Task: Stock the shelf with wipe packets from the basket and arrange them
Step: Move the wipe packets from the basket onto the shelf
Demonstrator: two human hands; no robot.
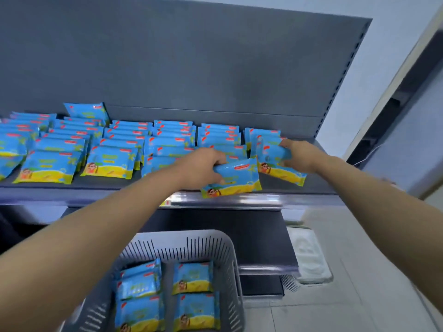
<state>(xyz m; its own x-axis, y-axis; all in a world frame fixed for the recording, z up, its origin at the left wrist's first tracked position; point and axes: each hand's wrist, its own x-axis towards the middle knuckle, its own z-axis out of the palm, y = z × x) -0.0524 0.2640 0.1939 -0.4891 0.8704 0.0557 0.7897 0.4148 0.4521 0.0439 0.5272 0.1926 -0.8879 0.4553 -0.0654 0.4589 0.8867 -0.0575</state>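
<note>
Well along, by the look of things. Shelf filled to the left of the left hand with rows of packets, leaning overlapped from front edge to back. Shorter rows beyond both hands, near the back panel. Some bare deck to the right of the right hand, probably room for a little more.

Basket below both hands, under the forearms, not yet emptied. About five spare packets lying flat in the bottom, perhaps more hidden behind the left forearm. So a handful of trips left, at a guess.

Left hand curled round the top edge of a packet, gripping it firmly. Held tilted at the shelf's front edge, lower end over the rail, not yet in any row.

Right hand closed on the upper end of a second packet, thumb and fingers pinching it, just in front of the rightmost row. Overlaps the first packet in view; contact between the two impossible to tell.

Far beyond and left of the left hand, one stray packet propped against the back panel, out of line. Likely tidying still due there.
</note>
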